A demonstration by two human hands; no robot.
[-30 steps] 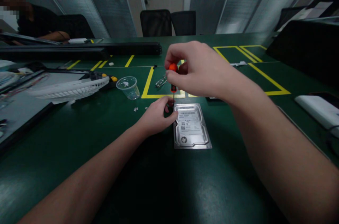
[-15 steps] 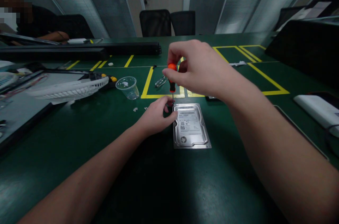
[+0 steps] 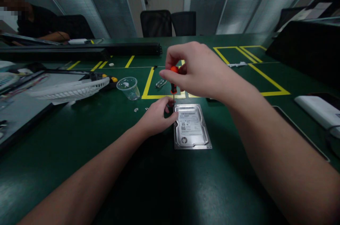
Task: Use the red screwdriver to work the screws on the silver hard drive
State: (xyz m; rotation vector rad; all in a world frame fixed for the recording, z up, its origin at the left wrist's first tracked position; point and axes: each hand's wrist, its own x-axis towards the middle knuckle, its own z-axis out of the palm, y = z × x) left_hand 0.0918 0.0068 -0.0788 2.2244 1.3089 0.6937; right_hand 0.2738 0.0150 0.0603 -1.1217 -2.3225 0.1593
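Right hand (image 3: 198, 67) pinches a red-and-black screwdriver (image 3: 173, 87) upright at the upper-left corner of a metal hard drive (image 3: 193, 137); left hand (image 3: 158, 115) touches its left edge.

The drive lies flat at the centre of the frame, just right of the left hand and below the right, its long axis running up the frame; the left hand is nearer, its thumb on the edge, fingers loosely curled, though I cannot tell whether they grip. The drive's white label (image 3: 193, 123) shows a square code and printed lines too small to read. Beyond, left of centre, are tiny pale pieces (image 3: 136, 110), then a clear plastic cup (image 3: 132, 92).
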